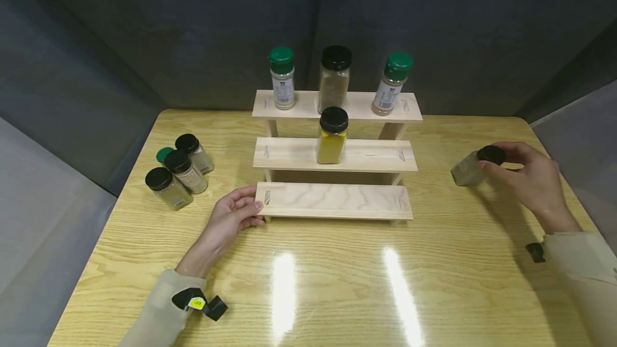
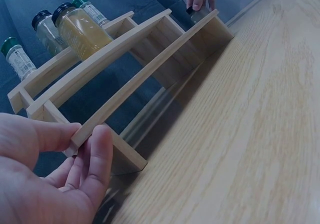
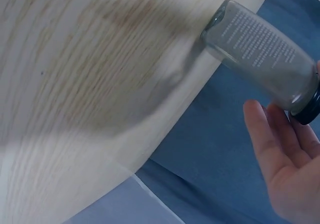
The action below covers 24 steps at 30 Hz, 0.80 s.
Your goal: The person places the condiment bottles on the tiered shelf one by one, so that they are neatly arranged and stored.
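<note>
My left hand pinches the left end of the lowest step of a three-tier wooden spice rack, thumb on top and fingers beneath, as the left wrist view also shows. Off to the right, my right hand grips a glass spice jar by its black lid. The jar leans, its base toward the rack and close over the table. Pale lettering covers its side in the right wrist view. A jar of yellow spice stands on the middle step.
Along the top step stand a black-lidded jar and two green-capped shakers. Several more spice jars cluster at the table's left. Dark cloth hangs behind the wooden table.
</note>
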Available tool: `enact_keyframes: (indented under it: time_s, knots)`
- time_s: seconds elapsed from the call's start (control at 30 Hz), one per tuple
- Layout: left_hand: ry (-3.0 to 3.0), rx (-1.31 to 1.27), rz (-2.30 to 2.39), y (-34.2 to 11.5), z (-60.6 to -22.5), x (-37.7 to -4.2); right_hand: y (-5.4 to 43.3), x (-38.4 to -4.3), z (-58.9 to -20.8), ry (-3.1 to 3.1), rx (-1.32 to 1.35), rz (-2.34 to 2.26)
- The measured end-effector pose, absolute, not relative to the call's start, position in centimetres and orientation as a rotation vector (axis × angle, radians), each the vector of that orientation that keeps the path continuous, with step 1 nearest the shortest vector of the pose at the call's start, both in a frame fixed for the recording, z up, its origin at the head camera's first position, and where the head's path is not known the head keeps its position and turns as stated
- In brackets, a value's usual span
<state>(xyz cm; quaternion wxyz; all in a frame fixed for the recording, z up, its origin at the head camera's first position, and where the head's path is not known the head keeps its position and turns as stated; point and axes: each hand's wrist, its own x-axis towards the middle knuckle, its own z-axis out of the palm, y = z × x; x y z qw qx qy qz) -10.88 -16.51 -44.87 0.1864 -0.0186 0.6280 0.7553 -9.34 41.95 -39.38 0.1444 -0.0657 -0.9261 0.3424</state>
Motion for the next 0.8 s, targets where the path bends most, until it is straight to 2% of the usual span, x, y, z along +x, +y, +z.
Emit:
enact_keyframes:
  time_s: [0.23, 0.53, 0.8]
  knots:
    - [1.774, -0.039, 2.124, -16.5, -44.9, -10.9, 41.6, -8.9, -38.1, -2.672, -0.239, 0.967]
    - [1.767, -0.037, 2.136, -16.5, -44.9, -11.0, 39.5, -8.3, -34.6, -2.61, -0.221, 0.964]
    - [1.77, -0.031, 2.133, -16.6, -45.0, -10.9, 36.4, -7.8, -31.2, -2.477, -0.149, 1.145]
